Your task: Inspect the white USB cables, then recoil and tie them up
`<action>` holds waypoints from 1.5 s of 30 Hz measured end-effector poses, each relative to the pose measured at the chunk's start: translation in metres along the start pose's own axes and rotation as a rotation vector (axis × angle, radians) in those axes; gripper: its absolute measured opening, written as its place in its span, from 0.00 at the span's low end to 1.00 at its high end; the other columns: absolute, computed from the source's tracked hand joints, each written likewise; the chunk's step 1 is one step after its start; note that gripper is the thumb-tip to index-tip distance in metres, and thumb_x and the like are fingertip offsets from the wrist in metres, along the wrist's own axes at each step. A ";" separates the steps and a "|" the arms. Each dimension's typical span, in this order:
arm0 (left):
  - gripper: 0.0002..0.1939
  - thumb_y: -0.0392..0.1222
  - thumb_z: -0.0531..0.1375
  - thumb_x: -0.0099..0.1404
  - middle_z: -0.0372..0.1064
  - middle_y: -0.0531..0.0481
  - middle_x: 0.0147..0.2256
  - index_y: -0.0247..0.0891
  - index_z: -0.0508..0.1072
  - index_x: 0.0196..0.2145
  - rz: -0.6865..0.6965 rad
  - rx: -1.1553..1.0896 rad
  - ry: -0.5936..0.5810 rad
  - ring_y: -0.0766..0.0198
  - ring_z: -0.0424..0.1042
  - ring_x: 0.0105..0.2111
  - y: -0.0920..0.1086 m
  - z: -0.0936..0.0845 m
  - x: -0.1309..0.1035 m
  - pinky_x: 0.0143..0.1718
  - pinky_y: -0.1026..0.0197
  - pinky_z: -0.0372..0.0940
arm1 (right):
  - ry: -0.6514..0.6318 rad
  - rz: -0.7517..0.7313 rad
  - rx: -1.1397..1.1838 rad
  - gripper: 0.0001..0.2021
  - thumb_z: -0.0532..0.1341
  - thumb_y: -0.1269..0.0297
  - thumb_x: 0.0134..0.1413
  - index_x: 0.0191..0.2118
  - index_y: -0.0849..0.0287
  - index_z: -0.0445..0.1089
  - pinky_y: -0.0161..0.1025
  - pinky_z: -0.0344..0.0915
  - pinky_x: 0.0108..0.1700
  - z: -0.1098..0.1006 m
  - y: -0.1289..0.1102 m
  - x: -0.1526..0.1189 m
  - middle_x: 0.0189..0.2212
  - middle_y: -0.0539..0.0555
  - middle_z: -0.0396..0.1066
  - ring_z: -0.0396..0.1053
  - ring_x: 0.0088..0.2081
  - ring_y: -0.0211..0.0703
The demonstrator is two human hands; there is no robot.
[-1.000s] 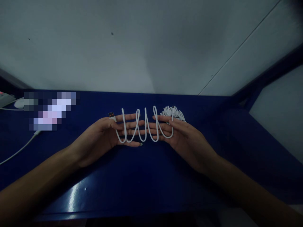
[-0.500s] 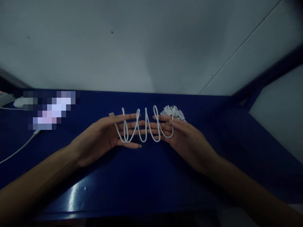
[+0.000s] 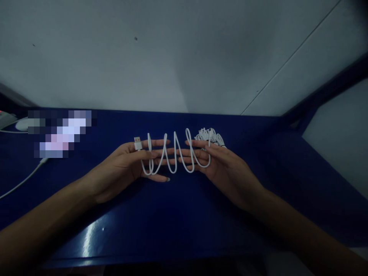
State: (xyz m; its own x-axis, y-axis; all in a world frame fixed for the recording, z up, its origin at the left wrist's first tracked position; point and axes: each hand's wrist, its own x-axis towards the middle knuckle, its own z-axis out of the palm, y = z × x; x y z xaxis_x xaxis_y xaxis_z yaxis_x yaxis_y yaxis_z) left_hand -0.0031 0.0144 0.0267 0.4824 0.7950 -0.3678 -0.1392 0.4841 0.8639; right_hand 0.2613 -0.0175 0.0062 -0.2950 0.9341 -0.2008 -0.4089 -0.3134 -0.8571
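A white USB cable (image 3: 174,153) hangs in several loose loops between my two hands, above the blue table. My left hand (image 3: 126,161) has its thumb laid over the cable, which rests across the stretched fingers. The cable's USB plug (image 3: 138,143) sticks up beside that hand's index finger. My right hand (image 3: 221,161) pinches the other end of the loops between thumb and fingers. Fingertips of both hands nearly meet in the middle. Just behind my right hand lies a pile of bundled white cables (image 3: 211,135), partly hidden by the fingers.
On the left of the blue table (image 3: 172,214) lies a blurred-out bright object (image 3: 69,130) with a white cord (image 3: 24,184) running from it. A white rounded item (image 3: 22,124) sits behind it. A pale wall (image 3: 143,69) rises at the back edge.
My left thumb has come down onto the cable, and the USB plug now shows more fully. The left loops have shifted slightly left. My right hand has hardly moved.
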 end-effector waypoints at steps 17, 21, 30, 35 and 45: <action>0.23 0.36 0.69 0.72 0.79 0.32 0.61 0.41 0.81 0.63 -0.012 0.040 0.045 0.35 0.82 0.57 0.001 0.000 -0.001 0.39 0.50 0.86 | 0.016 0.006 -0.014 0.15 0.60 0.55 0.78 0.58 0.56 0.78 0.62 0.67 0.69 0.000 -0.001 -0.001 0.56 0.61 0.82 0.78 0.60 0.60; 0.22 0.36 0.65 0.72 0.78 0.31 0.62 0.36 0.81 0.62 0.009 0.042 0.016 0.29 0.77 0.62 0.003 0.001 -0.001 0.42 0.47 0.85 | 0.012 0.002 -0.008 0.15 0.60 0.56 0.78 0.57 0.56 0.79 0.62 0.67 0.70 -0.001 0.000 0.000 0.56 0.61 0.82 0.78 0.61 0.60; 0.20 0.35 0.61 0.75 0.76 0.31 0.64 0.31 0.80 0.62 0.015 -0.031 -0.044 0.32 0.76 0.64 0.005 0.006 -0.001 0.60 0.38 0.76 | 0.025 -0.008 0.002 0.14 0.60 0.57 0.77 0.57 0.57 0.79 0.64 0.66 0.70 0.002 -0.002 -0.001 0.57 0.63 0.82 0.77 0.62 0.62; 0.22 0.36 0.58 0.75 0.79 0.33 0.62 0.32 0.79 0.62 0.016 -0.068 -0.065 0.32 0.72 0.67 0.005 0.006 -0.001 0.65 0.36 0.71 | 0.034 -0.015 -0.006 0.14 0.59 0.57 0.78 0.56 0.56 0.79 0.66 0.65 0.71 0.003 -0.004 -0.002 0.58 0.62 0.81 0.76 0.64 0.62; 0.26 0.38 0.57 0.77 0.75 0.30 0.65 0.30 0.74 0.68 -0.012 -0.180 -0.083 0.32 0.72 0.67 0.003 0.001 -0.002 0.62 0.36 0.72 | 0.068 -0.008 -0.022 0.14 0.58 0.57 0.78 0.53 0.54 0.80 0.67 0.63 0.72 0.004 -0.006 -0.001 0.57 0.60 0.82 0.75 0.65 0.62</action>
State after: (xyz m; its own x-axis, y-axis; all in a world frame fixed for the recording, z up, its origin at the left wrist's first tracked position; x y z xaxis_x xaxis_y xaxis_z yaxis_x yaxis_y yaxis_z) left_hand -0.0032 0.0140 0.0305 0.5539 0.7594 -0.3413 -0.2821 0.5569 0.7812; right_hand 0.2606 -0.0177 0.0137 -0.2318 0.9463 -0.2253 -0.3915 -0.3028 -0.8690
